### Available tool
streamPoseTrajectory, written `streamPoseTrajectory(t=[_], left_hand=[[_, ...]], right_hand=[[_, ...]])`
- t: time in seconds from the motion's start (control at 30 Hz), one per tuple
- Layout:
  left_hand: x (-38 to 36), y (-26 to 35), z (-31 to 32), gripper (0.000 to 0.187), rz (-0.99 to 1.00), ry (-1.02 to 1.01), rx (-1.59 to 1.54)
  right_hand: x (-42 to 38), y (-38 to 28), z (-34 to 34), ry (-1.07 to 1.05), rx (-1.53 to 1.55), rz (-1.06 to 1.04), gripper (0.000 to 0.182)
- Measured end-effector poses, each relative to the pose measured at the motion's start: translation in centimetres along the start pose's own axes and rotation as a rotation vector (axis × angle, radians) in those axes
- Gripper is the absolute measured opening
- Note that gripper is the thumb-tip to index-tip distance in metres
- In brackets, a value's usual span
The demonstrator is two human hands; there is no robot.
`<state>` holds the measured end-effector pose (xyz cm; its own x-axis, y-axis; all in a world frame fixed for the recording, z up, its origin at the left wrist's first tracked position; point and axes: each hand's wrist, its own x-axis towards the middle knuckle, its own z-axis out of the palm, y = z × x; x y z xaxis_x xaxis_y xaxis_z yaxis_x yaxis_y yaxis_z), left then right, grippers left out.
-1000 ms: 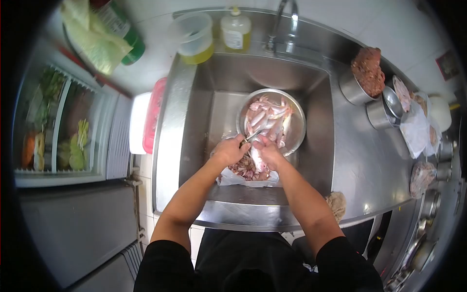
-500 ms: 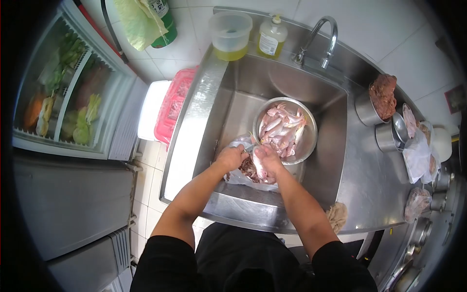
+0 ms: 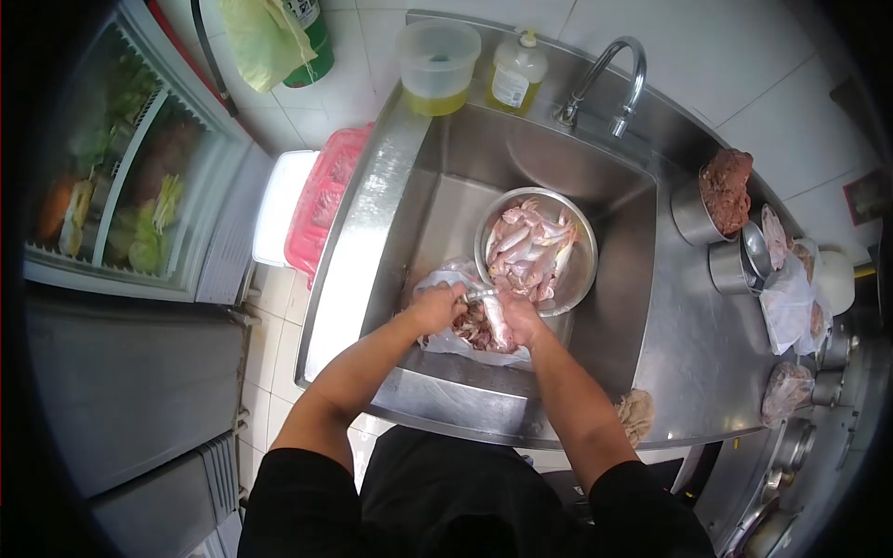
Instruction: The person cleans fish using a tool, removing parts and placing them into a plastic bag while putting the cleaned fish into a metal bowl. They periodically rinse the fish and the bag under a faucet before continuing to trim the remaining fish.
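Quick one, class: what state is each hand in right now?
Left hand: closed, apparently around a slim, silvery tool, exact type unclear.
Right hand: closed, holding a pinkish-silver, slender fish.

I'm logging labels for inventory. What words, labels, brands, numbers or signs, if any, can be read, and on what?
No text can be read.
Pump bottle: label print too small.
Green container: label print too small, partly out of frame.
Red-edged panel at right: too dim to tell.
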<state>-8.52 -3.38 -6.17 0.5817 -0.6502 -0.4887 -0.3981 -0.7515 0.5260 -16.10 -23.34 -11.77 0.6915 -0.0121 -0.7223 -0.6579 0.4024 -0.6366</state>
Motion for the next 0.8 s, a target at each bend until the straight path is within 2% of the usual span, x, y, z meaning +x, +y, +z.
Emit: streamPoseTrajectory(t=[0.1,0.2,0.3,0.33,0.5,0.63,0.73,0.8], left_hand=[[0.3,0.0,0.4,0.033,-0.059,0.042,-0.032],[-0.4,0.2,1.8,0.029,0.087,0.08,-0.022],[-0.5,0.3,-0.7,0.03,0.015,0.02,0.023],[-1.1,0.9,-0.3,0.03,0.09,0.013,0.152],[-1.5,1.6,-0.5,0.029,0.128,-0.004,0.267],[-1.8,1.8,0.2,0.028,0.258,0.051,0.255],[-1.2,1.8,-0.7,0.03,0.047,0.096,0.218],[-1.6,1.9,-0.1,0.031,0.122,0.038,0.246]], right_hand=[[-0.6,-0.6,0.9,0.084,0.037,-0.103,0.034],[1.5,0.8,-0.8,0.066,-0.01,-0.104,0.039],[2.4,1.6,-1.4,0.1,-0.104,-0.173,0.044],[2.3,1.7,-1.6,0.082,-0.115,-0.177,0.045],[3.1,2.1,-1.8,0.086,-0.195,-0.275,0.046],[4.3,1.7,-2.6,0.031,-0.267,-0.177,0.045],[2.2,0.2,-1.6,0.121,-0.319,-0.219,0.045],[0.2,-1.0,-0.4,0.152,-0.255,-0.241,0.046]])
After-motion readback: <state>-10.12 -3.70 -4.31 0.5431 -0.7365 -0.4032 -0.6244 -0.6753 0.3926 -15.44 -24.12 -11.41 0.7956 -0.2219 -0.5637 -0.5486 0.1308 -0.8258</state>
